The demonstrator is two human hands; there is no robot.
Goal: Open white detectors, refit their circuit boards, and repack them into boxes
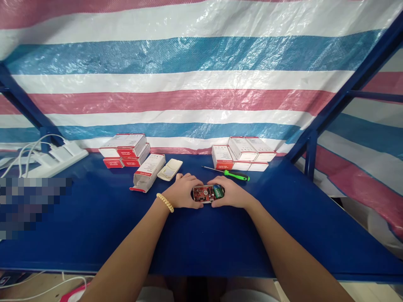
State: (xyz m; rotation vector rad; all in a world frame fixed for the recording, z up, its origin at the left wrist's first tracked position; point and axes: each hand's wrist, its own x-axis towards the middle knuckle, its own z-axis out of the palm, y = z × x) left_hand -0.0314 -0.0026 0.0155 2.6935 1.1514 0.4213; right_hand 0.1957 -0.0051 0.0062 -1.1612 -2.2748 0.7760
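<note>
Between my two hands lies an opened detector [206, 193], its red circuit board showing and a green battery at its right end. My left hand [185, 191], with a pale yellow coiled band at the wrist, grips the left end between thumb and fingers. At the other end my right hand [232, 193] holds it the same way. A cream plastic cover [170, 169] rests on the table just beyond my left hand. Past my right hand lies a screwdriver [234, 175] with a green and black handle, its shaft pointing left.
An open white and red box [149, 173] lies left of the cover. Stacked boxes stand at the back left [126, 150] and back right [244, 154]. A white power strip [56, 159] with plugs and cables is at far left. Blue frame bars [343, 90] rise at the table's sides.
</note>
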